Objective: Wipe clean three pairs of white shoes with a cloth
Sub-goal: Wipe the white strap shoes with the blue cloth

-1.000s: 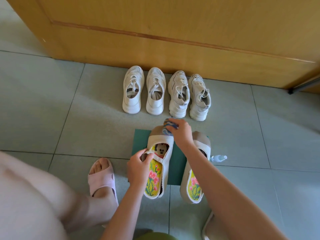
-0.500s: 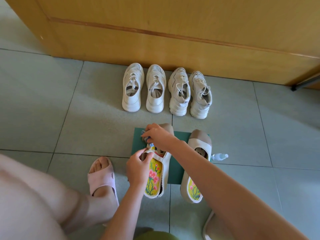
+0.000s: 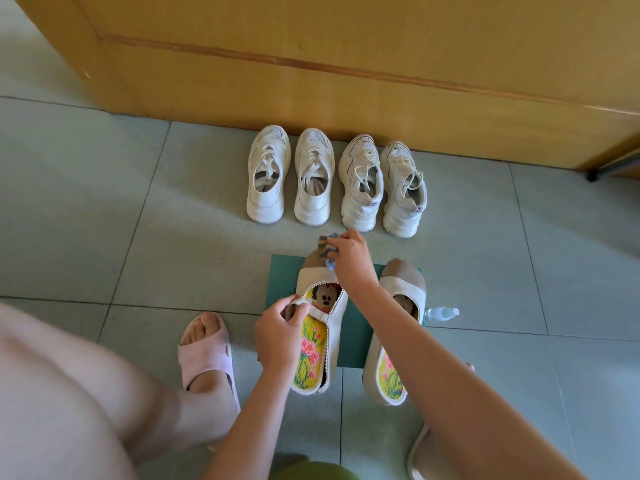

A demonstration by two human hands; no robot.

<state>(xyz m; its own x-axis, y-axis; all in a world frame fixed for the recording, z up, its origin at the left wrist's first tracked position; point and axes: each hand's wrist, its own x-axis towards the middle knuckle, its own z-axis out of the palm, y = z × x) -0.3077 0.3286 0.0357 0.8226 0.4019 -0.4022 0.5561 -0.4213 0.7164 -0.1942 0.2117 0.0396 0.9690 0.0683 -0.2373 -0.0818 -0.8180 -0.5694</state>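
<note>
A cream slip-on shoe (image 3: 334,308) with a tan toe and a flowered insole lies on a green mat (image 3: 280,282). My left hand (image 3: 278,336) grips its strap on the left side. My right hand (image 3: 351,256) presses a blue patterned cloth (image 3: 327,249) onto the shoe's toe. Its partner shoe (image 3: 398,296) rests to the right, partly under my right forearm. Two pairs of white sneakers stand in a row against the wooden panel: one pair on the left (image 3: 289,176), the other on the right (image 3: 381,187).
A small clear spray bottle (image 3: 443,312) lies on the tiles right of the mat. My left foot in a pink slipper (image 3: 206,362) sits left of the shoes. The wooden panel (image 3: 346,64) closes off the far side. A dark metal leg (image 3: 613,168) shows at far right.
My right hand with the cloth swept from the shoe's left side by the opening back up to the toe. My left hand kept its hold on the strap.
</note>
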